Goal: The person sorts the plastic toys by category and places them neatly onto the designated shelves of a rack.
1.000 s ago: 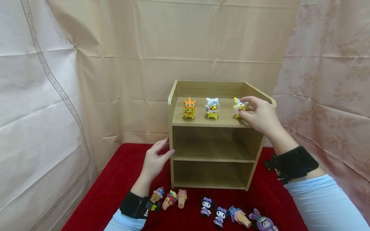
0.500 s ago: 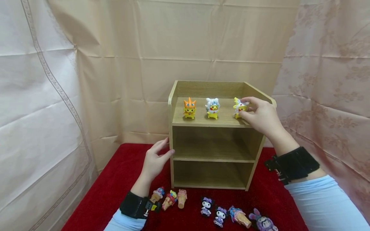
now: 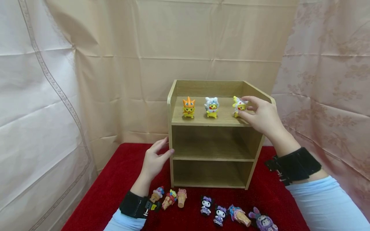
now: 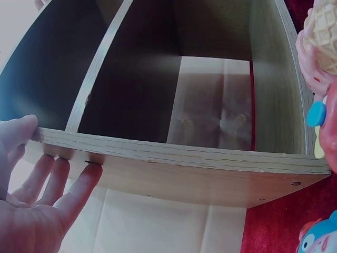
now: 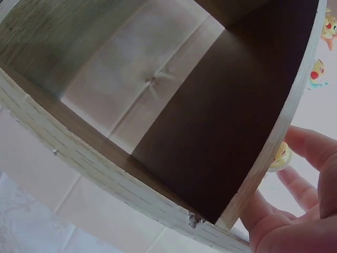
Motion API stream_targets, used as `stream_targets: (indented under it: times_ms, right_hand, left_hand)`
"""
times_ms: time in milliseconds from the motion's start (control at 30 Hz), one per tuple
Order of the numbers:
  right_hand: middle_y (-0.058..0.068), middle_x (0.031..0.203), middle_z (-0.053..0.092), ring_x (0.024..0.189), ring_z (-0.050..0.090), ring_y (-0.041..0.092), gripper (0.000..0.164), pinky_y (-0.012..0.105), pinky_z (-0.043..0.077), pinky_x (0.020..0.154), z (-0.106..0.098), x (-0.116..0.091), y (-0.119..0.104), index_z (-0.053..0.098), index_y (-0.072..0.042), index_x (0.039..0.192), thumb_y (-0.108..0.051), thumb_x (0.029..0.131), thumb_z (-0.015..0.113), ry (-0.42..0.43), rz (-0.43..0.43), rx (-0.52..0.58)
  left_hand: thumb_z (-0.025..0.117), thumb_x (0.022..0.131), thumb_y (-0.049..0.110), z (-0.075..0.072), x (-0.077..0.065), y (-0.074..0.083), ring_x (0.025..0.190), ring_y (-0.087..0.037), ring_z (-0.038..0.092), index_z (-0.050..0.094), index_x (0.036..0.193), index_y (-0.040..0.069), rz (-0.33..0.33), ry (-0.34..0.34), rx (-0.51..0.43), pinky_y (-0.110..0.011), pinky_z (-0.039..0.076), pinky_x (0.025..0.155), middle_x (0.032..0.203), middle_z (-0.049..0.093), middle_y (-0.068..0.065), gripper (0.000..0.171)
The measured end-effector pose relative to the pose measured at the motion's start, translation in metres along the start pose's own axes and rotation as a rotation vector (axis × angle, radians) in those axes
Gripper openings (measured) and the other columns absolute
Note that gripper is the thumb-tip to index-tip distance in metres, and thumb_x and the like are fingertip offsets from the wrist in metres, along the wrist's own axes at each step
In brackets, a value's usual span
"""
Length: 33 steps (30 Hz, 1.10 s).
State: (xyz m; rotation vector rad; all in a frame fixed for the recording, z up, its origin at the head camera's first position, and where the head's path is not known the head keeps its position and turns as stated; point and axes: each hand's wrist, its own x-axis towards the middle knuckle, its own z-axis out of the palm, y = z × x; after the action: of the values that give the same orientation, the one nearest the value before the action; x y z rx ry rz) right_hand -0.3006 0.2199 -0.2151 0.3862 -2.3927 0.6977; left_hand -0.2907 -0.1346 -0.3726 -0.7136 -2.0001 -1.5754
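Observation:
On the top board of a small wooden shelf point(image 3: 214, 159), my right hand point(image 3: 261, 117) pinches a yellow Pikachu figurine in a white hood point(image 3: 238, 106) between thumb and fingers. The figurine stands upright near the right side panel; the right wrist view shows only a bit of this figurine point(image 5: 281, 157). To its left stand a Pikachu figurine in a pale blue-white hood point(image 3: 212, 107) and one in an orange hood point(image 3: 189, 107). My left hand point(image 3: 154, 160) rests against the left side panel, fairly straight fingers point(image 4: 79, 192) on its outer face and thumb at the front edge.
On the red cloth point(image 3: 115, 179) before the shelf lie ice-cream-cone figurines point(image 3: 181, 198) at left. At right are black-and-purple figurines point(image 3: 206, 205), another cone figurine point(image 3: 239, 215) and a purple rabbit-eared figurine point(image 3: 263, 220). The two lower compartments hold nothing visible. Curtains hang behind.
The head view has shifted very slightly. Both hands keep their places, the right one still on the white-hooded Pikachu figurine.

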Motion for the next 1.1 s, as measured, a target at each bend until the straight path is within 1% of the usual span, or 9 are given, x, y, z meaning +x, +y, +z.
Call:
stream_targets:
  times_ms: [167, 267, 400, 533, 633, 800, 867, 967, 1100]
  right_hand:
    - [0.022, 0.123, 0.059, 0.105, 0.059, 0.034, 0.051, 0.056, 0.052, 0.080, -0.003, -0.004, -0.001, 0.056, -0.011, 0.130, -0.028, 0.086, 0.072, 0.000, -0.009, -0.022]
    - [0.024, 0.120, 0.060, 0.103, 0.060, 0.035, 0.051, 0.055, 0.052, 0.079, -0.005, -0.006, -0.001, 0.056, -0.009, 0.130, -0.026, 0.085, 0.073, 0.016, -0.030, -0.026]
    - [0.022, 0.120, 0.060, 0.098, 0.062, 0.034, 0.051, 0.051, 0.054, 0.078, -0.006, -0.009, -0.001, 0.057, -0.009, 0.129, -0.023, 0.083, 0.074, 0.053, -0.051, -0.015]
    - [0.017, 0.123, 0.057, 0.103, 0.060, 0.030, 0.048, 0.044, 0.054, 0.081, -0.007, -0.013, -0.001, 0.059, -0.008, 0.126, -0.018, 0.082, 0.075, 0.120, -0.068, 0.026]
    - [0.014, 0.124, 0.057, 0.107, 0.057, 0.026, 0.046, 0.041, 0.054, 0.081, -0.008, -0.015, -0.002, 0.060, -0.006, 0.123, -0.015, 0.081, 0.076, 0.171, -0.109, 0.039]
    - [0.010, 0.117, 0.062, 0.103, 0.059, 0.023, 0.044, 0.043, 0.055, 0.078, -0.011, -0.019, -0.004, 0.063, -0.006, 0.119, -0.017, 0.079, 0.078, 0.243, -0.212, 0.003]
    - [0.008, 0.115, 0.063, 0.102, 0.059, 0.022, 0.043, 0.041, 0.055, 0.077, -0.011, -0.022, -0.006, 0.064, -0.006, 0.118, -0.017, 0.079, 0.079, 0.259, -0.241, 0.006]
    - [0.004, 0.113, 0.063, 0.098, 0.060, 0.017, 0.042, 0.026, 0.055, 0.078, -0.011, -0.028, -0.007, 0.066, -0.008, 0.116, -0.016, 0.078, 0.080, 0.274, -0.253, 0.042]
    - [0.003, 0.112, 0.064, 0.094, 0.060, 0.013, 0.041, 0.008, 0.048, 0.075, -0.008, -0.040, -0.009, 0.067, -0.008, 0.115, -0.011, 0.076, 0.080, 0.298, -0.257, 0.105]
  left_hand:
    - [0.068, 0.087, 0.000, 0.000, 0.000, 0.000, 0.112, -0.018, 0.054, 0.052, 0.134, -0.001, 0.006, -0.001, -0.002, -0.034, 0.055, 0.079, 0.126, 0.056, -0.015, 0.050]
    - [0.069, 0.087, 0.000, 0.000, 0.000, 0.000, 0.111, -0.018, 0.054, 0.052, 0.134, 0.000, 0.004, 0.000, -0.001, -0.034, 0.055, 0.079, 0.126, 0.056, -0.015, 0.050]
    - [0.068, 0.087, 0.000, 0.001, 0.000, 0.000, 0.111, -0.018, 0.054, 0.052, 0.134, -0.001, 0.000, -0.001, 0.000, -0.034, 0.055, 0.079, 0.126, 0.056, -0.015, 0.050]
    - [0.068, 0.086, -0.001, 0.001, 0.000, 0.001, 0.111, -0.018, 0.055, 0.052, 0.134, -0.001, -0.001, 0.000, -0.004, -0.035, 0.055, 0.079, 0.126, 0.056, -0.016, 0.050]
    - [0.068, 0.086, -0.001, 0.001, 0.000, 0.001, 0.111, -0.018, 0.054, 0.052, 0.134, -0.001, 0.000, -0.001, -0.004, -0.035, 0.055, 0.079, 0.126, 0.056, -0.016, 0.050]
    - [0.068, 0.087, 0.000, 0.000, 0.000, 0.001, 0.111, -0.018, 0.054, 0.052, 0.134, 0.000, -0.003, -0.001, 0.001, -0.035, 0.054, 0.080, 0.127, 0.056, -0.015, 0.050]
    - [0.068, 0.087, 0.000, 0.000, 0.000, 0.001, 0.111, -0.018, 0.054, 0.052, 0.134, 0.000, -0.003, 0.000, 0.002, -0.035, 0.054, 0.080, 0.127, 0.056, -0.015, 0.050]
    - [0.068, 0.087, 0.001, 0.000, 0.000, 0.001, 0.111, -0.018, 0.054, 0.052, 0.134, 0.000, -0.004, 0.001, 0.004, -0.035, 0.054, 0.080, 0.127, 0.056, -0.015, 0.050]
    - [0.069, 0.087, 0.001, 0.000, 0.000, 0.001, 0.111, -0.017, 0.055, 0.052, 0.134, 0.001, -0.004, 0.004, 0.011, -0.035, 0.054, 0.080, 0.126, 0.057, -0.014, 0.050]
